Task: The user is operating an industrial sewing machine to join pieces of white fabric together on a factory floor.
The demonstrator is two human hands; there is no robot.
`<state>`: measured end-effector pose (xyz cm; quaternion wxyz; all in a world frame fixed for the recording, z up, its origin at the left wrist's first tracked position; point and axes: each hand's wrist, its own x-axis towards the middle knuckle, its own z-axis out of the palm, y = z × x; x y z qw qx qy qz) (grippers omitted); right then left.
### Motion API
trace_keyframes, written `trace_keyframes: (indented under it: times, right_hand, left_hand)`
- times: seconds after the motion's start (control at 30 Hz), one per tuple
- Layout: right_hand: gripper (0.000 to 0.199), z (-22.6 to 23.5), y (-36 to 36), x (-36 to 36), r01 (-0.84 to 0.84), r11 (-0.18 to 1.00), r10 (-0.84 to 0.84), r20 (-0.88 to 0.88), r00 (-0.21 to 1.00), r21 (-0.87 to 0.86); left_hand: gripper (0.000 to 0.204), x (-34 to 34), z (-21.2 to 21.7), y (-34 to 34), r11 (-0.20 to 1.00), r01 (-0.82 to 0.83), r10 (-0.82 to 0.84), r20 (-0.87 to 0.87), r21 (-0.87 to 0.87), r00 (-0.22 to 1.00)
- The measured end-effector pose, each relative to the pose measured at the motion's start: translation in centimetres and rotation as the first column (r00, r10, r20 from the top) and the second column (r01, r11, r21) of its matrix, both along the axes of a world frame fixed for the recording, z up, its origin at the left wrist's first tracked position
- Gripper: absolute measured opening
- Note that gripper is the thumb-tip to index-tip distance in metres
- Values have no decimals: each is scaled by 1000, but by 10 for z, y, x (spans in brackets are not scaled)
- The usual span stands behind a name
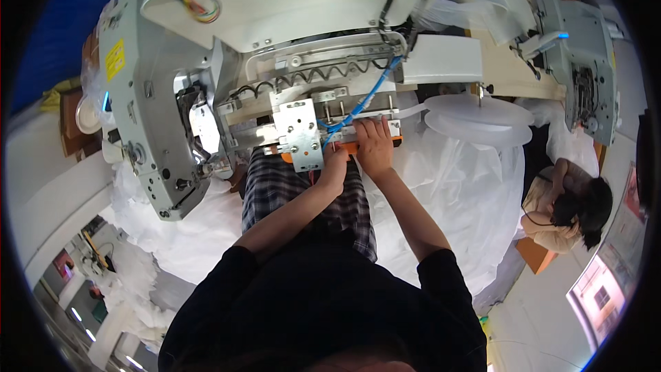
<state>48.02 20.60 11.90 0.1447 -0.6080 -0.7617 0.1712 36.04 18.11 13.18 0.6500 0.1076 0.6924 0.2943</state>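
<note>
Both hands are up at the sewing machine (206,48), right under its metal plate (301,134). The left hand (335,165) sits just below that plate, curled in on itself, fingers pressed together around something small; what they pinch I cannot tell, as the hand hides it. The right hand (375,145) lies flat beside it, fingers (372,125) close together and pointing up, pressing down on an orange strip (348,149) that runs along the machine's lower edge. The two hands are touching, or as good as. A blue tube (368,95) curls down from the machine to just above the knuckles, and a coiled spring (303,77) stretches across the works higher up. White fabric (454,186) spills out on the right and down to the left, with checked cloth (275,189) under the forearms. Two pale round discs (478,117) stand to the right of the hands. Farther right, a second sewing machine (582,62), and below it another person (568,207) seated, well apart from the action.
</note>
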Motion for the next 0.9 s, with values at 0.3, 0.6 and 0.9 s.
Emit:
trace_keyframes:
  times: [0.3, 0.6, 0.9]
  right_hand:
    - [41, -12, -6, -16, -149, 989, 149, -78, 986, 6]
    - [51, -21, -11, -21, -184, 974, 185, 6, 983, 133]
    - [37, 25, 5, -10, -185, 980, 181, -55, 982, -76]
  left_hand:
    - [31, 3, -54, -28, 772, 554, -393, -450, 313, 802]
    - [38, -2, -30, -28, 759, 103, 39, -202, 643, 979]
    - [29, -80, -10, -24, 467, 669, -624, -322, 578, 713]
